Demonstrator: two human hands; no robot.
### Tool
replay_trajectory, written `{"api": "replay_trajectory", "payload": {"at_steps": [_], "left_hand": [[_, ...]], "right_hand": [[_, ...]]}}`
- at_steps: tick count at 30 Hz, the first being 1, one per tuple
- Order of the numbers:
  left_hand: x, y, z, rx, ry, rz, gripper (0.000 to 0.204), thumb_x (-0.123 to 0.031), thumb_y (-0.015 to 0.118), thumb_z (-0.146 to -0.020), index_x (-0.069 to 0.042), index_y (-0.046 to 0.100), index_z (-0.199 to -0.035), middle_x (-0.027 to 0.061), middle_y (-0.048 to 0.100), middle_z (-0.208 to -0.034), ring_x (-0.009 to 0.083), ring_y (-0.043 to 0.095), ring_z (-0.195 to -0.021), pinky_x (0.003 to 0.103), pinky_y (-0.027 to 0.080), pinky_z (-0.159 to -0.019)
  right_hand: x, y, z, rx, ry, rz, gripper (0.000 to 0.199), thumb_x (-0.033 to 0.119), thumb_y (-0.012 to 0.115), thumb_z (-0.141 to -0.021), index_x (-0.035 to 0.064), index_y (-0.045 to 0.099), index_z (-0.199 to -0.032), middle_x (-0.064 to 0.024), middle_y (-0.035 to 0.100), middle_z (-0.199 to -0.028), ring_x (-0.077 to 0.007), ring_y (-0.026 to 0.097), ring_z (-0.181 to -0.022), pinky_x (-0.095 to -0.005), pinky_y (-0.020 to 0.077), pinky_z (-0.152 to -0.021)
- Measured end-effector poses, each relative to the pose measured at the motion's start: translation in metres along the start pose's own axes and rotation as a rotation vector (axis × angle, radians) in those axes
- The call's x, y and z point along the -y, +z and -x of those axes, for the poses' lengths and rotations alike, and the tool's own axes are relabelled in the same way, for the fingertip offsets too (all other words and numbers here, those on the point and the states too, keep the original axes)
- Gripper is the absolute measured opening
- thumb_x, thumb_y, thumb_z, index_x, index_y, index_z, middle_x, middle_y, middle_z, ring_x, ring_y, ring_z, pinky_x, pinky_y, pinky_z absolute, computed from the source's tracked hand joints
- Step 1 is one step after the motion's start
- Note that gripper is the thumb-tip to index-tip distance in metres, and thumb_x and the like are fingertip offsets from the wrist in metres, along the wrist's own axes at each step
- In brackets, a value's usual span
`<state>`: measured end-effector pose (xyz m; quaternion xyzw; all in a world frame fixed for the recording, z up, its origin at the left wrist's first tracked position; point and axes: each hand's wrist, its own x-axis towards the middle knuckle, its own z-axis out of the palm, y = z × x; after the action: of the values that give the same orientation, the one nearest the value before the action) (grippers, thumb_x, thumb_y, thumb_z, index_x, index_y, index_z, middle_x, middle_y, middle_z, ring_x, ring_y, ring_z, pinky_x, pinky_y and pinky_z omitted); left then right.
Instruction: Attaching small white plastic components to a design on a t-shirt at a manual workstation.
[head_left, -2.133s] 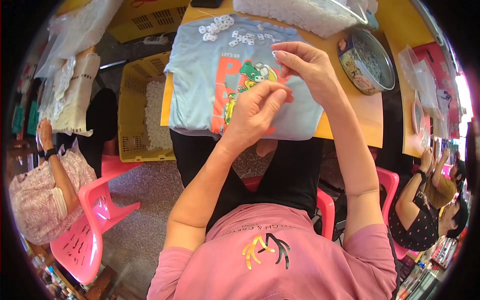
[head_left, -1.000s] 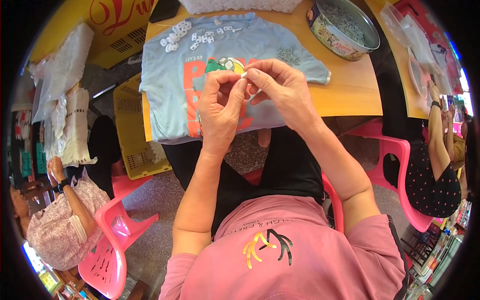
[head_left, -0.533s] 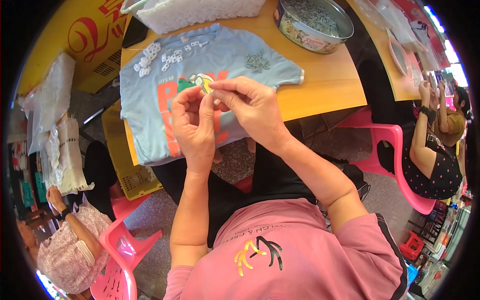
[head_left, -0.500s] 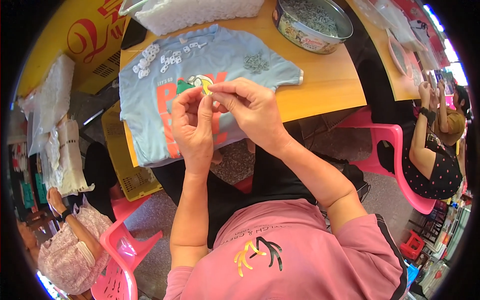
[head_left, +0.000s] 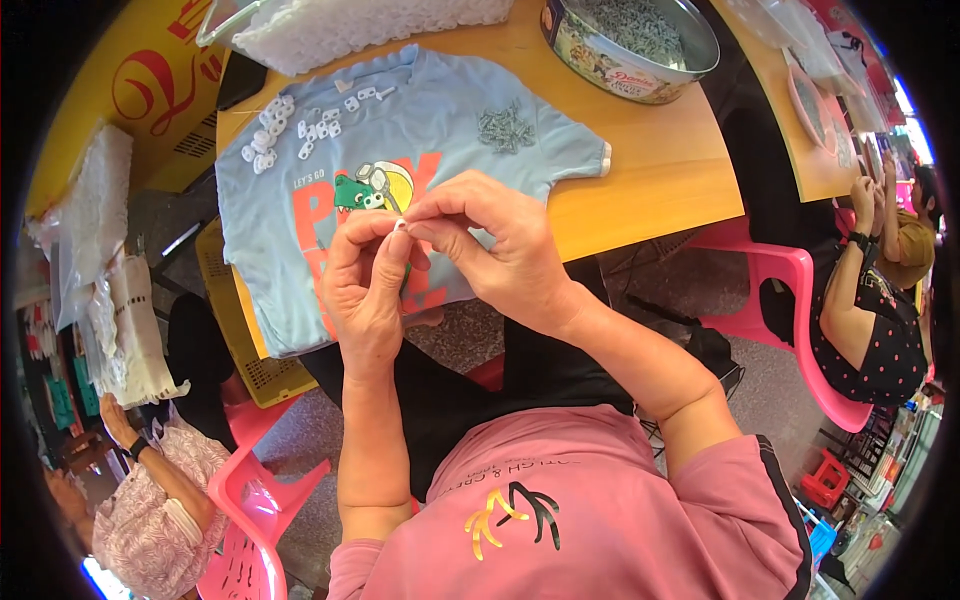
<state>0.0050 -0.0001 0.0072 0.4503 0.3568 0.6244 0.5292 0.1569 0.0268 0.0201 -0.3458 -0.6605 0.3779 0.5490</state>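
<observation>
One small white piece [head_left: 398, 225] sits pinched between the fingertips of both hands, held above the printed front of a light blue T-shirt [head_left: 440, 150]; it is too small to tell its long axis or heading. The left hand [head_left: 365, 290] has its fingers closed on the piece from below, thumb and forefinger meeting at it. The right hand [head_left: 490, 245] closes on it from the right side, fingers curled. The T-shirt lies flat on the orange surface [head_left: 660, 170], neck away from the person, hem hanging over the near edge. White clips [head_left: 270, 135] lie scattered by its left shoulder; a cluster of grey clips [head_left: 505, 128] lies by the right. Beyond stands a round metal tin [head_left: 620, 70] with a printed side wall, filled with grey pieces.
</observation>
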Motion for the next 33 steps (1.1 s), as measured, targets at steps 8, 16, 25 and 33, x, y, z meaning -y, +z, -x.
{"api": "replay_trajectory", "payload": {"at_steps": [8, 16, 25, 33], "left_hand": [[0.001, 0.002, -0.002, 0.016, 0.034, -0.048, 0.007, -0.003, 0.058, -0.096, 0.000, 0.058, -0.103, 0.0062, 0.058, -0.096, 0.0116, 0.059, -0.075, 0.024, 0.048, -0.067], [0.001, 0.002, -0.002, 0.025, 0.028, -0.087, 0.008, -0.003, 0.060, -0.096, 0.000, 0.059, -0.103, 0.0071, 0.058, -0.097, 0.0108, 0.059, -0.074, 0.022, 0.048, -0.065], [0.001, 0.003, -0.002, 0.013, 0.026, -0.098, 0.007, -0.003, 0.060, -0.095, 0.000, 0.059, -0.102, 0.0065, 0.058, -0.097, 0.0100, 0.059, -0.074, 0.021, 0.048, -0.064], [-0.001, 0.004, -0.001, 0.008, 0.001, -0.094, 0.008, -0.005, 0.061, -0.095, -0.001, 0.059, -0.102, 0.0049, 0.059, -0.096, 0.0086, 0.059, -0.073, 0.019, 0.048, -0.060]], "right_hand": [[-0.015, -0.077, -0.015, 0.000, -0.162, 0.608, 0.016, -0.002, 0.073, -0.079, 0.0028, 0.069, -0.093, -0.0098, 0.063, -0.087, -0.0222, 0.061, -0.072, -0.0307, 0.0494, -0.062], [-0.018, -0.091, -0.018, 0.157, -0.242, 0.935, 0.018, 0.005, 0.073, -0.077, 0.0063, 0.071, -0.094, -0.0063, 0.061, -0.088, -0.0229, 0.059, -0.080, -0.0349, 0.0436, -0.072], [-0.010, -0.084, -0.018, 0.219, -0.284, 0.835, 0.014, 0.005, 0.073, -0.076, 0.0065, 0.070, -0.090, -0.0056, 0.061, -0.090, -0.0229, 0.058, -0.083, -0.0344, 0.0416, -0.077], [-0.016, -0.089, -0.019, 0.154, -0.262, 0.915, 0.014, 0.006, 0.073, -0.077, 0.0058, 0.070, -0.091, -0.0052, 0.062, -0.091, -0.0230, 0.059, -0.084, -0.0344, 0.0411, -0.079]]}}
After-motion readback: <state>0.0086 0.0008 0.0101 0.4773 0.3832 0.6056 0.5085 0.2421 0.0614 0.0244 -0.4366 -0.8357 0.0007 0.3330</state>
